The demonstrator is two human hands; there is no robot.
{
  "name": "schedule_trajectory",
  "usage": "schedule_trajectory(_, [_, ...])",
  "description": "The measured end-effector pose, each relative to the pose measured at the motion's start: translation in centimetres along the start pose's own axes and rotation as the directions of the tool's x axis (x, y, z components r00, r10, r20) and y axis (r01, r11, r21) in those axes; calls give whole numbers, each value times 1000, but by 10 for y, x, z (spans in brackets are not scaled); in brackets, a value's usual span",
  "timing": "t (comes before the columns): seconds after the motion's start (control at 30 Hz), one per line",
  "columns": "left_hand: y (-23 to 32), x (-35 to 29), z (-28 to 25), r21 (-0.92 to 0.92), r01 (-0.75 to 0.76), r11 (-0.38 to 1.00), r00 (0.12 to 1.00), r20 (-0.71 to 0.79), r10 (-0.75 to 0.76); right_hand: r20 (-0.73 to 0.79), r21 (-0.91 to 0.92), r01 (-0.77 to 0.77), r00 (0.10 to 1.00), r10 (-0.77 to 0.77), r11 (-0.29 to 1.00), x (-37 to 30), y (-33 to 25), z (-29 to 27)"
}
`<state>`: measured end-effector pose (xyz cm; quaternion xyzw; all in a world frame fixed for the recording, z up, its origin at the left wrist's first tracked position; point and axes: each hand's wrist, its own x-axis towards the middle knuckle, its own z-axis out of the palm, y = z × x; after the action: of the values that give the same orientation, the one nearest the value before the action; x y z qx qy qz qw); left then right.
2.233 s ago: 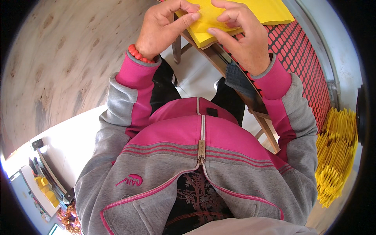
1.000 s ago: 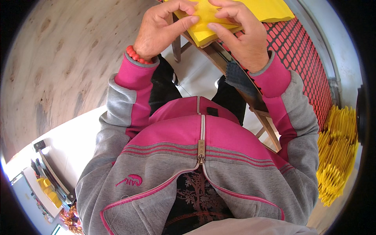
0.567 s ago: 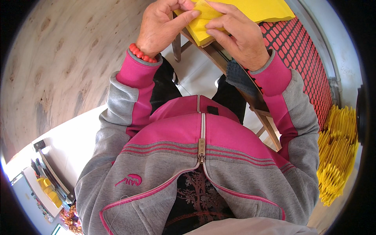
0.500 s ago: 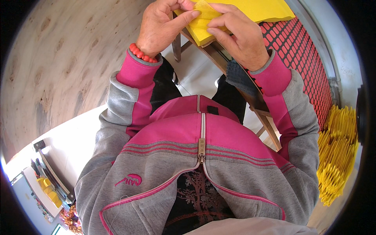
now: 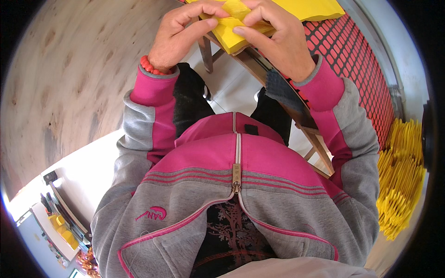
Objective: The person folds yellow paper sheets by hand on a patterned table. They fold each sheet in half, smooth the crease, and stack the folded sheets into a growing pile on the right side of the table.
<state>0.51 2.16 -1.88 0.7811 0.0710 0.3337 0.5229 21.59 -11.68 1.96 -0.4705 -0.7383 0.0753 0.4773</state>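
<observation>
A small folded piece of thin yellow paper (image 5: 237,8) is between my hands at the top of the view. My left hand (image 5: 178,34) pinches its left side with thumb and index finger; red beads circle that wrist. Opposite it, my right hand (image 5: 282,39) grips the right side, its thumb laid along the near fold. Just beneath both hands lies a stack of yellow paper (image 5: 230,42) on a wooden stand. The far fingertips are partly cut off by the frame's edge.
More yellow sheets (image 5: 315,8) spread to the upper right, beside a red-and-black patterned panel (image 5: 350,65). A dark cloth (image 5: 287,90) hangs at the wooden stand (image 5: 308,123). Bundles of folded yellow paper (image 5: 398,185) are at the far right. A wooden board (image 5: 69,88) fills the left.
My left hand has moved a little left, drawing away from my right. My right thumb has shifted left along the paper, and the paper's folds look different.
</observation>
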Motion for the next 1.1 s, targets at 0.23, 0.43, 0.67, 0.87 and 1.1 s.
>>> schedule_trajectory(0.23, [-5, 3, 1, 52, -113, 992, 993, 20, 113, 28, 2, 3, 1000, -4, 1000, 2, -1, -3])
schedule_trajectory(0.43, [-4, 1, 1, 39, -78, 996, 997, 0, 78, 1, -57, 41, 999, -41, 998, 3, -1, -1])
schedule_trajectory(0.67, [-2, 2, 2, 62, -90, 994, 996, 8, 89, 19, -22, -5, 1000, 5, 1000, 3, -3, -2])
schedule_trajectory(0.87, [-15, 0, 0, 118, -71, 990, 997, -32, 75, -105, -72, 34, 994, -42, 997, 7, -22, -1])
schedule_trajectory(1.1, [-15, 3, 2, 110, -158, 981, 987, 23, 156, 302, -439, -27, 937, 176, 898, -106, -91, -24])
